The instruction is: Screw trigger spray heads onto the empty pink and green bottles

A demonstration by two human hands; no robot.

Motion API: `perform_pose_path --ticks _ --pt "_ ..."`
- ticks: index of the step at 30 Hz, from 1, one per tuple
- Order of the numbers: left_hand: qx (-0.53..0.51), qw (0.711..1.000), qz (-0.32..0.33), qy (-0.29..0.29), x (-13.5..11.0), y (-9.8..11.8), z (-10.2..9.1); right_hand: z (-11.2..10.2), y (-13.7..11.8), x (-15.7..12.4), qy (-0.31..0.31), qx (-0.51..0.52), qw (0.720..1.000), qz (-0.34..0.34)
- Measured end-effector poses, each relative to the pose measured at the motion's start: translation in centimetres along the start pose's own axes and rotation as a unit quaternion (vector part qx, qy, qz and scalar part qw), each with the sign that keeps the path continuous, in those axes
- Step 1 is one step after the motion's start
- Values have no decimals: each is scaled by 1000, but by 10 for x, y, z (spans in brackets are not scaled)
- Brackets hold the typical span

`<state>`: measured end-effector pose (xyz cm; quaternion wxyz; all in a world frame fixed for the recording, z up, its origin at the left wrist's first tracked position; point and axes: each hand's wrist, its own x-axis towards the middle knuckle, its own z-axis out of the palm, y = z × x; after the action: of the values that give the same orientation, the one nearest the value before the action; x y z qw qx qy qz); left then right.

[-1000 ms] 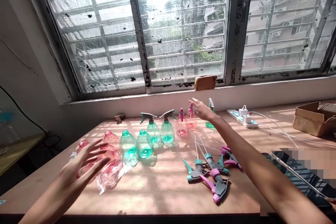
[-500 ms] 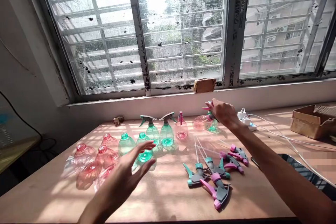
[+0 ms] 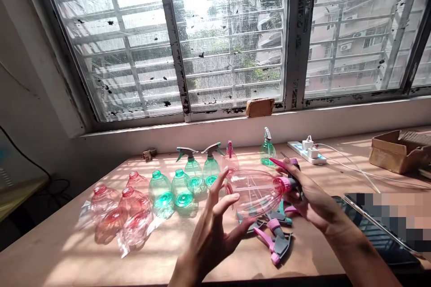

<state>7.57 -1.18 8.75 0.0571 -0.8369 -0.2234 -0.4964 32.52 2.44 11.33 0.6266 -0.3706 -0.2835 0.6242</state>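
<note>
A clear pink spray bottle [image 3: 254,188] lies sideways in the air between my hands, its base to the left. My right hand [image 3: 311,202] grips its grey and pink trigger head at the neck. My left hand [image 3: 217,224] curls around the base end, thumb below and fingers on the near side. Below the bottle, a pink and grey trigger head [image 3: 279,244] lies on the table, with teal ones partly hidden behind the bottle. A green spray bottle [image 3: 267,152] stands upright at the back.
Two green spray bottles with heads [image 3: 193,171] and open green bottles [image 3: 162,190] stand to the left. Several pink bottles [image 3: 134,202] are farther left. A power strip [image 3: 316,158], cables, a cardboard box [image 3: 387,157] and a dark tablet-like device [image 3: 377,233] occupy the right side.
My right hand has brought the pink spray bottle from the back toward me, tipped sideways. My left hand has moved right to its base. The green bottle at the back stands uncovered.
</note>
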Motion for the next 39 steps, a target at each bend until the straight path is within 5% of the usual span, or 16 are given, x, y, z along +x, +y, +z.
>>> perform_pose_path --ticks 6,10,14,18,20,22,25,27,29,31,34,39 --pt "55 997 37 36 -6 -7 -8 12 12 -15 -30 -17 999 10" --pt "22 996 1 82 -16 -15 1 16 17 -20 -25 -37 998 -35" --pt "-144 962 -209 98 -17 -17 7 18 24 -27 -19 -113 981 -156" --pt "-293 851 -432 -53 -9 -16 -3 15 27 -43 29 -226 903 -366" --pt "-331 811 -474 -91 -6 -14 -15 13 26 -47 19 -237 892 -384" --pt "-285 863 -411 -73 -4 -10 -27 14 25 -44 -4 -204 919 -337" --pt "-117 966 -217 -73 -2 -4 -34 19 23 -30 -7 -106 971 -215" --pt "-29 989 -119 -82 2 -2 -34 23 22 -21 4 -49 989 -140" --pt "-18 991 -101 -88 6 -2 -36 23 21 -17 -3 -42 993 -109" --pt "-49 977 -174 -111 11 -1 -44 18 19 -18 -34 -92 986 -138" --pt "-96 918 -339 -183 17 0 -65 2 14 -25 -108 -182 952 -221" --pt "-154 852 -423 -268 12 -6 -95 -13 2 -29 -359 -262 843 -304"
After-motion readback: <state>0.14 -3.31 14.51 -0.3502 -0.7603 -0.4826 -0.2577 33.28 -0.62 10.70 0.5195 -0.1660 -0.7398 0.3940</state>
